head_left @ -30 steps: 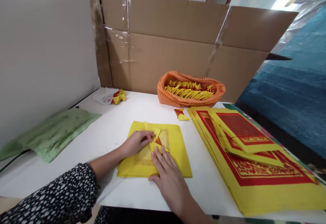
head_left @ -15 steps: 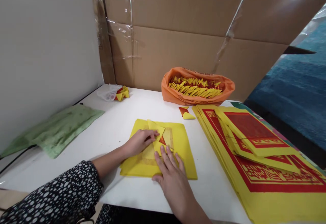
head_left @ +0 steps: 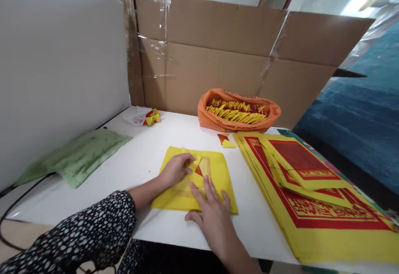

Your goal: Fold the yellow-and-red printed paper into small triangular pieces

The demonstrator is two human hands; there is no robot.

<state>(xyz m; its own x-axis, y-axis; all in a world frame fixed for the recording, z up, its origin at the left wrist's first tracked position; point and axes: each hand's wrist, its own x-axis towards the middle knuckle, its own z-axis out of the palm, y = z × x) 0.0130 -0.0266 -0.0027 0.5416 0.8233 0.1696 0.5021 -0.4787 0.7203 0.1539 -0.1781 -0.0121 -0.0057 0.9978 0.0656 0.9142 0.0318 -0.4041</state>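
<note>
A partly folded yellow and red paper (head_left: 197,177) lies on a stack of yellow paper sheets (head_left: 222,170) in front of me. My left hand (head_left: 176,169) is at its upper left, with thumb and fingers pinched on the paper's upper flap. Its fingertips partly cover that flap. My right hand (head_left: 212,212) lies flat with fingers spread, its fingertips resting on the lower edge of the folded paper. One finished-looking folded piece (head_left: 226,140) lies apart, beyond the stack's upper right corner.
An orange bag (head_left: 209,122) full of folded pieces stands at the back. Yellow sheets with red prints (head_left: 338,220) are piled at right. A green cloth (head_left: 77,153) and a plastic bag (head_left: 137,117) beside folded pieces (head_left: 152,117) lie left. Cardboard (head_left: 215,66) walls the back.
My left hand has shifted slightly up along the paper's upper flap and curled more. My right hand stays flat near the lower edge. The camera view has tilted up a little.
</note>
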